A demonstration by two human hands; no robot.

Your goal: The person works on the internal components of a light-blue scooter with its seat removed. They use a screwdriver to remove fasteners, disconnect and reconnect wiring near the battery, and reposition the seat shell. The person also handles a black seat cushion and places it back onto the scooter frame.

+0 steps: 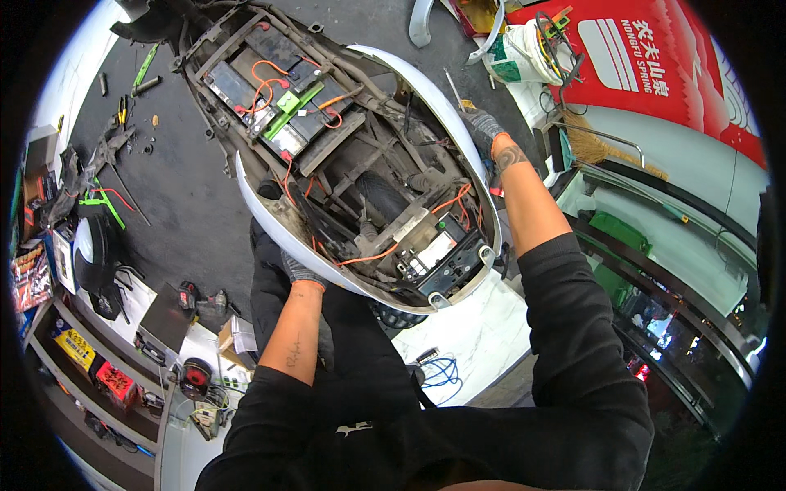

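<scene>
A scooter frame with its seat off lies in front of me, and a white body panel [282, 231] curves around its rear. My left hand [301, 270], in a grey glove, is against the panel's left outer side; its fingers are mostly hidden behind the edge. Beyond the right side of the panel, my right hand [485, 128], gloved too, is closed around a screwdriver [452, 85] whose thin metal shaft points up and away. Inside the frame sit dark batteries [232, 84] with a green strap [286, 123] and orange cables [370, 255].
Loose tools and a black-and-white part [97, 250] lie at left, beside shelves [98, 344] with boxes. Cordless drills [214, 303] stand lower left. A white bucket [517, 56] of tools, a broom [589, 141] and a glass case [679, 221] are at right. A blue cable [442, 372] lies below the scooter.
</scene>
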